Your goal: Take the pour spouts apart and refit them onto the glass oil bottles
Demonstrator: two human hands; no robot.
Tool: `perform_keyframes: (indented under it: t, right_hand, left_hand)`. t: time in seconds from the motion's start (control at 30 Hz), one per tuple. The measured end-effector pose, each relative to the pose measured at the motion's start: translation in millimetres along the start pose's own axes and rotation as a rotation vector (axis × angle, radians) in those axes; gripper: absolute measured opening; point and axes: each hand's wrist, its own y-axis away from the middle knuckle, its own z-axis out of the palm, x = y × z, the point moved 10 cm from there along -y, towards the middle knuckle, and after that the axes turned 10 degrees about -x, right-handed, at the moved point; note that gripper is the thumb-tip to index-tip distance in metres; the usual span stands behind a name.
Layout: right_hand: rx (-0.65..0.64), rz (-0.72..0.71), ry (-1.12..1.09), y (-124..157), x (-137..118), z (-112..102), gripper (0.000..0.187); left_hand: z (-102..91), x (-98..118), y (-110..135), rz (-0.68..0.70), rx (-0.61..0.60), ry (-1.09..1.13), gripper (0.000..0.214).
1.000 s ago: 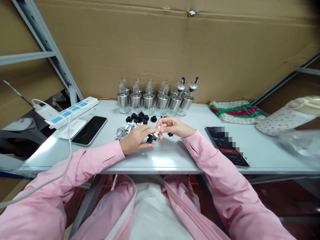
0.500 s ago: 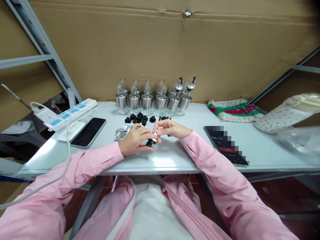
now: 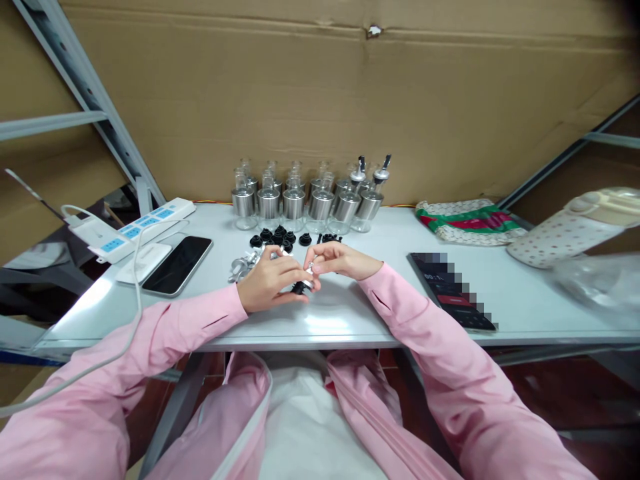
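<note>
Between both hands, over the front middle of the table, is a bottle pourer with a black ribbed stopper (image 3: 299, 288) and a silvery top. My left hand (image 3: 273, 279) is closed around its lower part. With thumb and fingertips, my right hand (image 3: 340, 259) pinches the small metal end at the top; the fingers partly hide it. Loose silvery metal pieces (image 3: 242, 267) lie just beyond my left hand. Several black stoppers (image 3: 279, 235) are clustered behind them. Small black parts (image 3: 331, 237) lie beyond my right hand.
Glass bottles with steel sleeves (image 3: 269, 201) stand in two rows at the back; two carry pourers (image 3: 381, 174). At left are a phone (image 3: 179, 265) and power strip (image 3: 150, 227). Another phone (image 3: 450, 290), a patterned cloth (image 3: 470, 221) and a spotted flask (image 3: 570, 230) lie at right.
The pourer has turned and tilted slightly in my fingers, showing less of its black stopper. My right hand has shifted a touch to the left; both hands keep their hold.
</note>
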Motion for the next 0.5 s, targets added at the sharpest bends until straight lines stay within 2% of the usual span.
perform_keyframes:
  t: [0.17, 0.37, 0.43, 0.5]
  right_hand:
    - [-0.003, 0.003, 0.0, 0.2, 1.9, -1.2, 0.026]
    - [-0.013, -0.006, 0.009, -1.2, 3.6, -1.3, 0.025]
    - [0.001, -0.023, -0.018, -2.3, 3.4, -1.8, 0.026]
    - [0.046, -0.066, -0.076, -2.5, 0.6, -5.2, 0.028]
  left_hand:
    - [-3.1, 3.4, 0.5, 0.026, 0.027, -0.033, 0.033]
    - [-1.0, 1.9, -0.5, 0.012, -0.012, -0.047, 0.032]
    - [-5.4, -1.6, -1.1, -0.021, 0.03, -0.004, 0.033]
    - [-14.4, -9.7, -0.6, -0.105, 0.122, 0.091, 0.039]
